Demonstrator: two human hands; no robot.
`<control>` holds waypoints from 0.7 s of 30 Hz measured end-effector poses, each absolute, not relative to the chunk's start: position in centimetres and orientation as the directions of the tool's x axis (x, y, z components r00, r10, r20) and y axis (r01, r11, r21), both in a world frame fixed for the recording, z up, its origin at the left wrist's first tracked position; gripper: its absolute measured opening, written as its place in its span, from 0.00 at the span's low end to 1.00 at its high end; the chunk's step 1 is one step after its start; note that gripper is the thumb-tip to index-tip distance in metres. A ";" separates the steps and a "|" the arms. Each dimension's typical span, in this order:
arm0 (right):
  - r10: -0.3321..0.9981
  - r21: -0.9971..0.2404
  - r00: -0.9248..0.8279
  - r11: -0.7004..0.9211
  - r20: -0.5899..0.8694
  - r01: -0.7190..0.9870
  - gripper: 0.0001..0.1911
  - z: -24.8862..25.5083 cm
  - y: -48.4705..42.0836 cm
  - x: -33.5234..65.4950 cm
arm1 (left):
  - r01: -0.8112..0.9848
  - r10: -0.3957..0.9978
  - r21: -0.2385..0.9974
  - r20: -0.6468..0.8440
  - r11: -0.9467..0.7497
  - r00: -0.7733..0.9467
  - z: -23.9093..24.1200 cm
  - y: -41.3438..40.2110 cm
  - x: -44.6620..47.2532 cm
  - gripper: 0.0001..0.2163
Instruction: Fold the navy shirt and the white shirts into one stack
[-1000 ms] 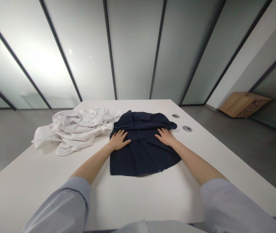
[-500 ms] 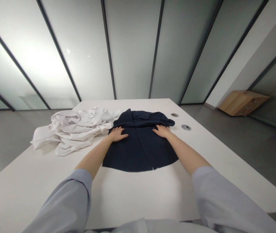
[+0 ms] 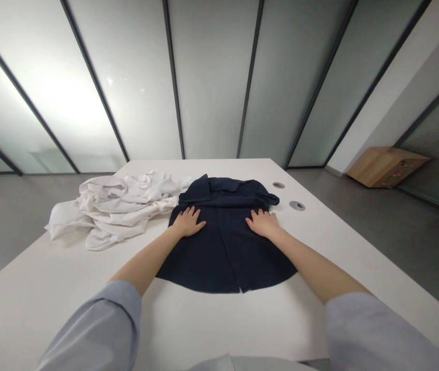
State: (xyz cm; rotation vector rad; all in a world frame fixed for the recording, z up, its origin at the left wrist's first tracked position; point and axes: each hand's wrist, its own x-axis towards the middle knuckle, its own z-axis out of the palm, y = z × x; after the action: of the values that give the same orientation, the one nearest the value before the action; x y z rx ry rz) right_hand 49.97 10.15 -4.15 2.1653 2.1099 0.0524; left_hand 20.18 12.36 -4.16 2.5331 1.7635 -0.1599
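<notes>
**Navy shirt (image 3: pixel 219 247) flat under the left hand (image 3: pixel 187 222) and right hand (image 3: pixel 265 224)**

Both hands lie palm down on the dark cloth, one near each side edge. On the left hand, the fingers (image 3: pixel 192 212) are slightly parted and the thumb juts inward; the right hand's fingers (image 3: pixel 260 213) mirror this. They are extended rather than curled and grip nothing.

Just beyond the fingertips, the shirt's upper part is bunched into a thick crosswise roll (image 3: pixel 238 201), with the collar area (image 3: pixel 229 185) past it. Any label or lettering there is too small to tell. Between the hands, a seam-like line runs down toward the curved hem (image 3: pixel 212 292), well behind the fingers, where a small notch (image 3: pixel 240 290) shows.

Left of the left fingers, a crumpled heap of white cloth (image 3: pixel 122 211) meets the navy edge. To the right of the right fingers and farther off, two round inserts (image 3: pixel 297 205) (image 3: pixel 279 185) sit in the white table (image 3: pixel 223 324). Far beyond, well apart, stand a wooden cabinet (image 3: pixel 387 166), its front details too small to read, and frosted panels (image 3: pixel 212 77) in dark frames. Pale grey-lavender sleeves (image 3: pixel 99 327) cover the upper arms.
</notes>
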 end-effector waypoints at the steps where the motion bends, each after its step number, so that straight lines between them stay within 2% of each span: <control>1: 0.997 0.123 0.010 -0.001 -0.073 0.992 0.29 -3.4 9.8 49.9 | 0.929 0.923 -0.027 -0.125 -0.369 0.363 -3.5 11.9 20.4 0.34; 4: 0.999 0.120 -0.006 0.010 -0.033 0.993 0.24 -1.3 9.8 49.7 | 0.911 0.905 -0.037 -0.139 -0.412 0.403 -1.3 11.4 21.0 0.34; 7: 0.997 0.061 -0.008 0.003 0.082 0.998 0.22 -0.3 11.2 49.7 | 0.928 0.928 -0.021 -0.036 -0.371 0.370 0.0 12.2 21.5 0.26; 10: 0.985 -0.005 -0.102 0.104 0.139 0.995 0.22 -1.3 13.0 50.0 | 0.956 0.951 0.000 0.110 -0.292 0.290 -0.7 14.0 21.4 0.20; 13: 0.984 -0.044 -0.145 0.150 0.107 0.988 0.26 -3.5 14.3 50.2 | 0.974 0.970 0.064 0.123 -0.218 0.209 -2.9 15.6 20.8 0.22; 15: 0.992 -0.067 -0.106 0.110 0.067 0.992 0.29 -5.0 14.6 50.2 | 0.971 0.980 0.173 0.140 -0.166 0.143 -4.2 16.5 20.4 0.18; 16: 0.995 -0.076 -0.086 0.090 0.054 0.993 0.30 -5.6 14.6 50.3 | 0.953 0.982 0.275 0.169 -0.127 0.082 -4.7 16.9 20.1 0.15; 19: 0.995 -0.077 -0.083 0.087 0.052 0.993 0.30 -6.5 14.1 50.7 | 0.790 0.962 0.613 0.221 -0.007 -0.163 -5.0 18.4 19.1 0.08; 21: 0.994 -0.059 -0.098 0.100 0.049 0.993 0.30 -6.3 13.5 51.2 | 0.681 0.929 0.731 0.215 0.052 -0.302 -4.5 19.6 18.2 0.09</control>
State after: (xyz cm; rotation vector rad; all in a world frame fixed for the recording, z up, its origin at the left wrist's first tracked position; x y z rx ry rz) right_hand 51.17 13.48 -6.34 2.1593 2.3854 -0.0179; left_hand 18.21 19.57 -4.49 1.6250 2.0213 1.1077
